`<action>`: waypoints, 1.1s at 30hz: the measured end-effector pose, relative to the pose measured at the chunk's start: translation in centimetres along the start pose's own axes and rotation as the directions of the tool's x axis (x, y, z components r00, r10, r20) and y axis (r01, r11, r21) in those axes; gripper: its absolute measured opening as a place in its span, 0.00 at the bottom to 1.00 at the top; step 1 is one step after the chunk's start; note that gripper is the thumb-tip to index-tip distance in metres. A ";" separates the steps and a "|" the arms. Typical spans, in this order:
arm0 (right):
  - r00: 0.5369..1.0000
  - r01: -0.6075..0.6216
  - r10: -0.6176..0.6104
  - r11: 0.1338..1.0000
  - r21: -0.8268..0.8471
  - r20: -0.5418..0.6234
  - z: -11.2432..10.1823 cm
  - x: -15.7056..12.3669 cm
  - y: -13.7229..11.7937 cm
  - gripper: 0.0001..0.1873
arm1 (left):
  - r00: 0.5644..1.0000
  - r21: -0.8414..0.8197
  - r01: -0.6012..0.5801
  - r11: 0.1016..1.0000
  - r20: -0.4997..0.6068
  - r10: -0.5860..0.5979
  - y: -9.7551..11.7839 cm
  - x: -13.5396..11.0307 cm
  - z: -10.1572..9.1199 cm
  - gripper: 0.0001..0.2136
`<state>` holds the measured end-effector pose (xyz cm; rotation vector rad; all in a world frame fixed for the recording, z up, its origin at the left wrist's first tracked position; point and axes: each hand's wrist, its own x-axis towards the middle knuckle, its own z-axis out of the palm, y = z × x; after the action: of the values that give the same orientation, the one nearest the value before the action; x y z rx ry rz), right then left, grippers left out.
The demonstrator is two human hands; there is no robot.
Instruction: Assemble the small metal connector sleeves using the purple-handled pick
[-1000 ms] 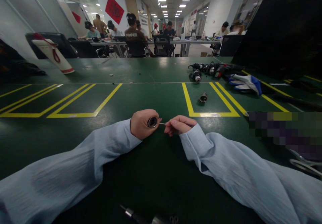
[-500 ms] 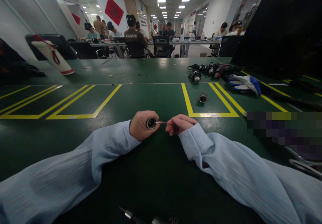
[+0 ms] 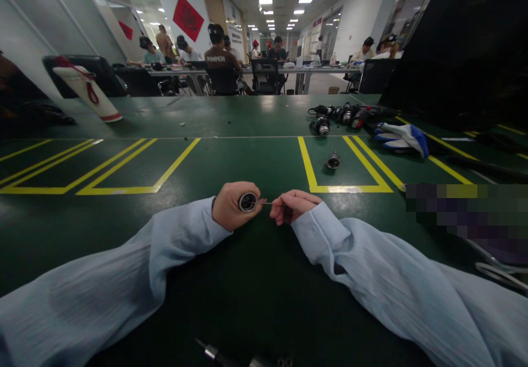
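Observation:
My left hand (image 3: 227, 208) is wrapped round a small hollow metal cylinder (image 3: 241, 208), its round open end turned towards me. My right hand (image 3: 296, 206), fingers pinched together, holds a thin metal rod (image 3: 266, 203). The rod points left and its far end reaches the cylinder's opening; how deep it goes I cannot tell. Further back on the green table, a similar metal part (image 3: 333, 160) lies inside a yellow taped outline. Close to my body, at the bottom edge, lie a slim pointed tool (image 3: 211, 351) and a metal piece (image 3: 259, 362), partly cut off.
Dark metal parts with cables (image 3: 322, 126) sit at the back right, beside a blue and white glove (image 3: 402, 137). A black screen-like panel (image 3: 457, 53) rises at the right. A white cylindrical holder (image 3: 88, 92) leans at the left. People sit at desks beyond the table.
My right hand has shifted very slightly left with the rod, and the rod's angle has changed a little. The cylinder stays almost where it was in my left hand.

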<state>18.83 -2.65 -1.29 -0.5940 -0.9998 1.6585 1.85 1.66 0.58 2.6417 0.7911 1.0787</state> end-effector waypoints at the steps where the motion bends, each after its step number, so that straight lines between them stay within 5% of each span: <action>1: 1.000 -0.008 0.008 1.000 0.009 0.004 0.0 0.0 -0.1 0.09 | 1.000 -0.011 0.007 1.000 0.004 -0.007 0.0 0.0 0.0 0.08; 15: 0.987 0.096 -0.125 0.963 -0.253 -0.100 0.9 -0.8 0.2 0.10 | 0.999 0.150 0.029 0.988 -0.019 -0.027 -0.7 -0.3 0.4 0.08; 26: 0.999 0.027 -0.028 0.999 -0.046 -0.033 0.4 -0.3 0.2 0.11 | 0.999 -0.058 0.022 0.998 0.039 -0.020 -0.3 -0.1 0.0 0.07; 33: 0.988 0.085 -0.110 0.974 -0.209 -0.110 0.8 -0.7 0.2 0.12 | 0.998 0.064 0.062 0.996 0.000 -0.062 -0.4 -0.1 0.3 0.08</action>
<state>18.32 -3.63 -1.05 -0.7597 -1.0996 1.4261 1.77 1.97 0.15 2.6506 0.9151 1.0514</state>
